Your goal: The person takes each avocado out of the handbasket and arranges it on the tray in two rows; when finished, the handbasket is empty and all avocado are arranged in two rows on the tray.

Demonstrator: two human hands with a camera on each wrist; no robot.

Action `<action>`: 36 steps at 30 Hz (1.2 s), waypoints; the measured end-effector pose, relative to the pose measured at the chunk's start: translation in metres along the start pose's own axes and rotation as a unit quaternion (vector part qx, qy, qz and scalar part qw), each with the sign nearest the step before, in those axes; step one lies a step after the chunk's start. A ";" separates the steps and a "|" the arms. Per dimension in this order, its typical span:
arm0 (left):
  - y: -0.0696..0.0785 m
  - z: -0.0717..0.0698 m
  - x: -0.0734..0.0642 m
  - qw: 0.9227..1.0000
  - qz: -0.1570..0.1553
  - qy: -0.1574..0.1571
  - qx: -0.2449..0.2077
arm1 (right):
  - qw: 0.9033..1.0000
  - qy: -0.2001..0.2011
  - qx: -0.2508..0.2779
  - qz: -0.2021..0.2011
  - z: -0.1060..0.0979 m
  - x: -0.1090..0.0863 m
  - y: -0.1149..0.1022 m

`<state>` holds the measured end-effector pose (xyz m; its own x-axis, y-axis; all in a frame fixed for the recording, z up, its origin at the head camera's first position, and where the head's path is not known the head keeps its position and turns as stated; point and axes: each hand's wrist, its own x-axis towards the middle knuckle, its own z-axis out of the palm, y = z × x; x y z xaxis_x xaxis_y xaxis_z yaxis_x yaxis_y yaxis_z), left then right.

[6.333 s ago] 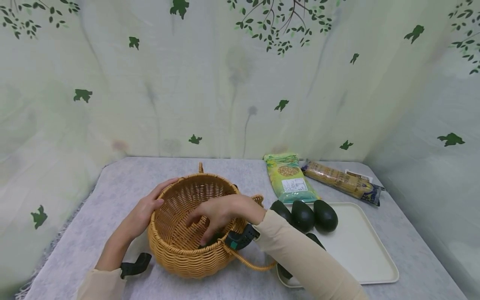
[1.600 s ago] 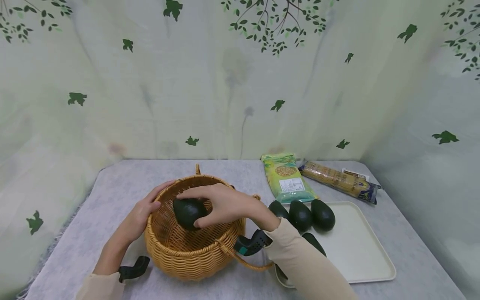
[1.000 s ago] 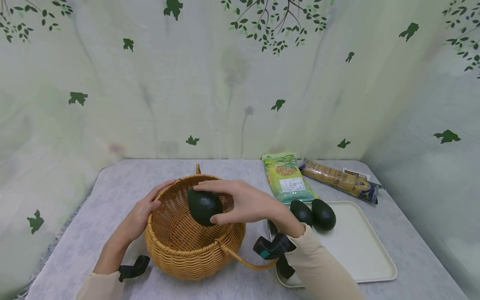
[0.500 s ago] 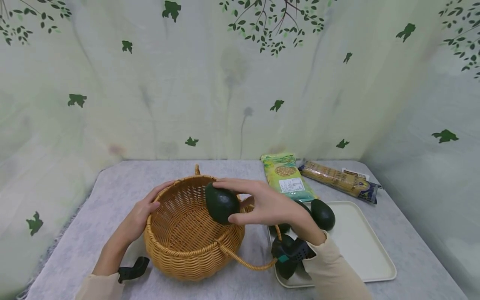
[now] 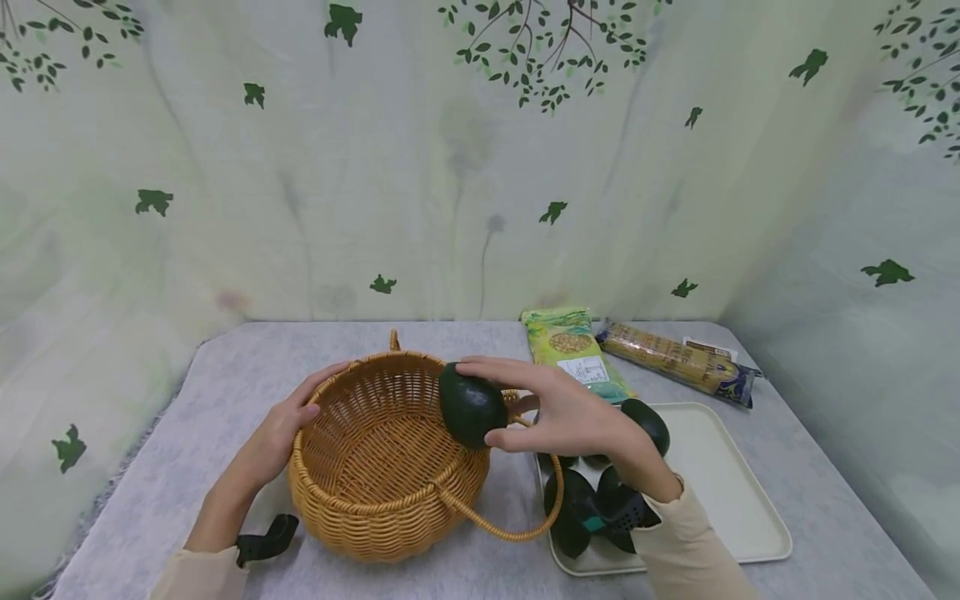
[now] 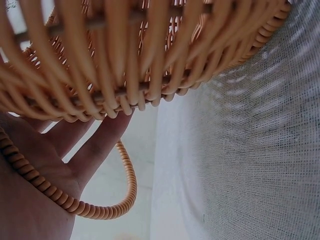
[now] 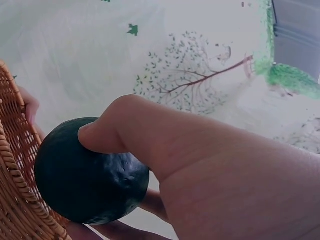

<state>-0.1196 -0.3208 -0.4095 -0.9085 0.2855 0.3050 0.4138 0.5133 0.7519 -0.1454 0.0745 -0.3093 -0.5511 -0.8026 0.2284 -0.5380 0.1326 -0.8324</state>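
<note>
My right hand (image 5: 566,412) grips a dark green avocado (image 5: 471,408) between thumb and fingers, above the right rim of a round wicker basket (image 5: 382,533). In the right wrist view the thumb presses on the avocado (image 7: 92,180), close beside the basket wall (image 7: 22,200). The basket is tilted towards me, and no avocado shows on its visible floor. My left hand (image 5: 276,433) holds its left rim, thumb over the edge and fingers outside. Seen from the left wrist, a looped wicker handle (image 6: 105,212) hangs across that hand.
A cream tray (image 5: 731,492) at the right bears several avocados (image 5: 645,423), partly hidden by my right arm. Behind it lie a green and yellow bag (image 5: 588,367) of what look like beans and a long pack of pasta (image 5: 675,358). Another handle (image 5: 517,533) loops out towards the tray.
My right hand first reached down inside the basket, then lifted the avocado out. It has moved rightward with it to the right rim. The left hand has stayed on the rim.
</note>
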 end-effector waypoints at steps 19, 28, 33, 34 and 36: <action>0.000 0.000 0.001 1.000 -0.003 -0.002 -0.008 | 0.996 0.075 -0.043 0.024 -0.022 -0.048 0.000; 0.004 0.000 0.000 1.000 -0.008 -0.001 -0.009 | 0.987 0.121 -0.097 0.051 -0.041 -0.084 0.007; 0.004 -0.001 0.001 1.000 -0.013 -0.006 -0.016 | 0.976 0.158 -0.126 0.080 -0.049 -0.107 0.011; 0.004 -0.001 0.001 1.000 -0.013 -0.007 -0.017 | 0.974 0.164 -0.128 0.086 -0.050 -0.112 0.012; 0.003 0.000 0.001 1.000 -0.013 -0.008 -0.018 | 0.970 0.174 -0.139 0.099 -0.051 -0.120 0.014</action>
<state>-0.1194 -0.3192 -0.4065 -0.9175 0.2861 0.2762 0.3880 0.4913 0.7798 -0.1192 0.2023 -0.3224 -0.8165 -0.5078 0.2746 -0.5245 0.4537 -0.7205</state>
